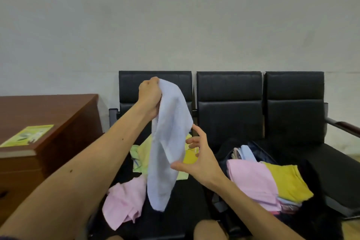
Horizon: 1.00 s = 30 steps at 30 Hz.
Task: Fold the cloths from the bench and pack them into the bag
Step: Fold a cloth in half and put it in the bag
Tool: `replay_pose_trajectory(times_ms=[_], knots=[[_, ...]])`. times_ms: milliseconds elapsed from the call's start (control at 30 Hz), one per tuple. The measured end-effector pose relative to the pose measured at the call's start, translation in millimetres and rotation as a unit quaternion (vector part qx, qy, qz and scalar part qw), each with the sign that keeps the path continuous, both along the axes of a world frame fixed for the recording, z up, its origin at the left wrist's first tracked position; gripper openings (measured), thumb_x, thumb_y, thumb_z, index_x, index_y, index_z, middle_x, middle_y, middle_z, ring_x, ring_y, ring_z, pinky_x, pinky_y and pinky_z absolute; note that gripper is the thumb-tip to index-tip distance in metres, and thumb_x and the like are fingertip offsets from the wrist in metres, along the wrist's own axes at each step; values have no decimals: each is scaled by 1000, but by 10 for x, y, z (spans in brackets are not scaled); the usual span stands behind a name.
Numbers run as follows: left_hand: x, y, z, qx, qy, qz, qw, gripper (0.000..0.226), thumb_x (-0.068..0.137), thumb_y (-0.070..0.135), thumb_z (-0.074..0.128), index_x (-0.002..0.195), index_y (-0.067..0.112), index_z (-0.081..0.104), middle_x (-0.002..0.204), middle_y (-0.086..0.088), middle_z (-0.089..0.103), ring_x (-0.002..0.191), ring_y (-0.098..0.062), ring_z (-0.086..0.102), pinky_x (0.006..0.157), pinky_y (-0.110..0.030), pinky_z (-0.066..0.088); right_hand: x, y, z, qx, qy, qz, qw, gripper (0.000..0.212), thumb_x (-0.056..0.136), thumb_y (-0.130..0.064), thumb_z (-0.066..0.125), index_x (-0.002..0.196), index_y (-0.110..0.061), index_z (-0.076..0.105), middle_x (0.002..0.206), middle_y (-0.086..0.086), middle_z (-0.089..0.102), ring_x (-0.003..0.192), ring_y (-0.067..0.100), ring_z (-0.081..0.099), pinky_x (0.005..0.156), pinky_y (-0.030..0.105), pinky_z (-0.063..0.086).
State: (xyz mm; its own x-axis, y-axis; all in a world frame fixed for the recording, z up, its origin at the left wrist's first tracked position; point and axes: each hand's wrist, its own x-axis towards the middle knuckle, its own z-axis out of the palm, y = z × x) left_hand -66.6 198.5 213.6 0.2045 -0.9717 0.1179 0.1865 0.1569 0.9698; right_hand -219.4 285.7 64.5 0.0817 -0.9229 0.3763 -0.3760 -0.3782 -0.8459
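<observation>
Pale blue cloth held up over the bench, one-handed

The left hand (150,95) is fisted tight around the top corner of a soft pale blue cloth (167,152), which hangs down loose in front of the left seat of the black padded three-seat bench (229,91). The right hand (202,156) is wide open with fingers spread, right beside the cloth's lower edge and gripping nothing. Can't tell if the thumb actually touches the fabric. A crumpled pink cloth (124,202) and a pale yellow-green cloth (142,154) lie loose on the left seat below. The dark soft bag (223,150) sits open on the middle seat, with a folded pink cloth (251,177) and a folded mustard-yellow cloth (286,181) stacked on top. A brown wooden desk (48,111) off to the left has a green booklet (29,135) on it.
</observation>
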Motion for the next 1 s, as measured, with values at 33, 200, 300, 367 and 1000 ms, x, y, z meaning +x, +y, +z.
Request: replay_pose_trajectory(times_ms=[33, 200, 300, 367, 1000], knots=[[-15, 51, 71, 0, 18, 2, 1000, 20, 99, 18, 42, 98, 5, 58, 78, -7, 60, 70, -20, 58, 64, -31, 49, 30, 65, 37, -46, 9, -24, 999, 105, 62, -47, 90, 145, -40, 26, 128, -18, 46, 115, -3, 48, 88, 14, 48], [-110, 329, 308, -21, 38, 37, 998, 30, 99, 10, 38, 69, 9, 43, 55, -3, 43, 43, -14, 40, 36, -15, 31, 183, 255, 409, -247, 47, -105, 962, 72, 66, -65, 76, 123, -35, 44, 116, -13, 48, 106, 7, 50, 90, 33, 48], [-145, 501, 349, -29, 44, 31, 998, 28, 99, 9, 37, 73, 7, 44, 62, -5, 45, 50, -16, 45, 36, -16, 37, 233, 326, 613, -316, 74, -120, 938, 59, 72, -60, 74, 115, -25, 57, 108, -9, 57, 98, 8, 52, 86, 26, 46], [-137, 603, 358, -31, 44, 35, 998, 27, 99, 8, 37, 72, 7, 44, 62, -5, 45, 50, -17, 44, 35, -16, 37, 244, 381, 701, -332, 82, -121, 932, 36, 80, -52, 70, 99, -22, 66, 95, -16, 60, 89, 5, 54, 80, 25, 47], [208, 1566, 136, -92, -187, 5, 978, 27, 96, 35, 62, 86, 11, 55, 76, -10, 63, 60, -19, 58, 49, -29, 49, 90, 995, 2185, -90, -143, -40, 985, 16, 102, -13, 47, 89, -11, 56, 80, 5, 58, 67, 15, 57, 51, 22, 48]])
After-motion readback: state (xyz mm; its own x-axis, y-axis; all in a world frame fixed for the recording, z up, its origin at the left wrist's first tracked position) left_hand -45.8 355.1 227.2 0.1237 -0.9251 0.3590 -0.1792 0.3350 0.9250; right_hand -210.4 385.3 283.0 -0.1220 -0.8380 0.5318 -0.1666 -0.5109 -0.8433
